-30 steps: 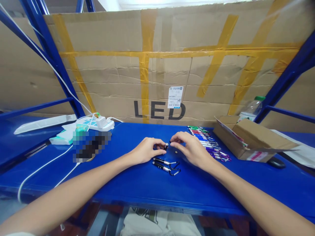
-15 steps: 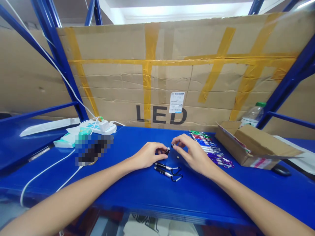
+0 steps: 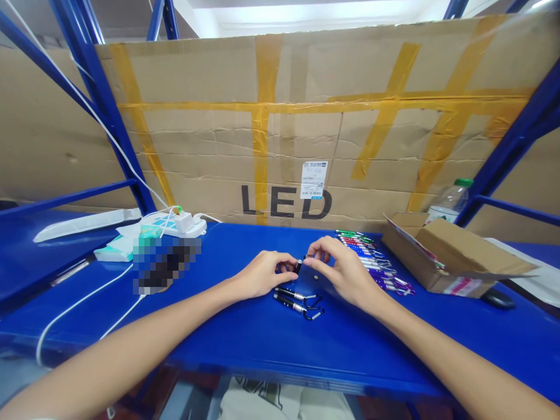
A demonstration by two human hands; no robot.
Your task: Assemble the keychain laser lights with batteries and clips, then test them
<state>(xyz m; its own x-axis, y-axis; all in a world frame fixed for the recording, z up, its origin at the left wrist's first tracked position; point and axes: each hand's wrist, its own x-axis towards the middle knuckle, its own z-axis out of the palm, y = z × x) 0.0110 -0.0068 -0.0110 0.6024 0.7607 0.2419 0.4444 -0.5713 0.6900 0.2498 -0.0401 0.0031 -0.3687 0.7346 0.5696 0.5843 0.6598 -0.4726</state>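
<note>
My left hand [image 3: 262, 273] pinches a short black flashlight barrel [image 3: 298, 266] with a silvery end, held upright above the blue table. Close to its right, my right hand [image 3: 341, 265] holds a tiny dark piece [image 3: 305, 256] between thumb and fingertips; its kind is too small to tell. A small gap seems to part the two pieces. On the table below lies a small round metallic bit [image 3: 315, 277]. Two black keychain flashlights with carabiner clips, the upper one [image 3: 286, 292] and the lower one [image 3: 287, 303], rest side by side nearer to me.
A row of coloured keychain flashlights [image 3: 363, 254] lies beyond my right hand. Farther right are an open cardboard box [image 3: 437, 274], a dark mouse [image 3: 499, 298] and a bottle [image 3: 450, 204]. A power strip [image 3: 192, 226] with white cables is at left. A large carton [image 3: 196, 157] closes the back.
My right hand and the tiny piece have come slightly closer to the barrel in my left hand. The view has shifted a little; things on the table stay in place.
</note>
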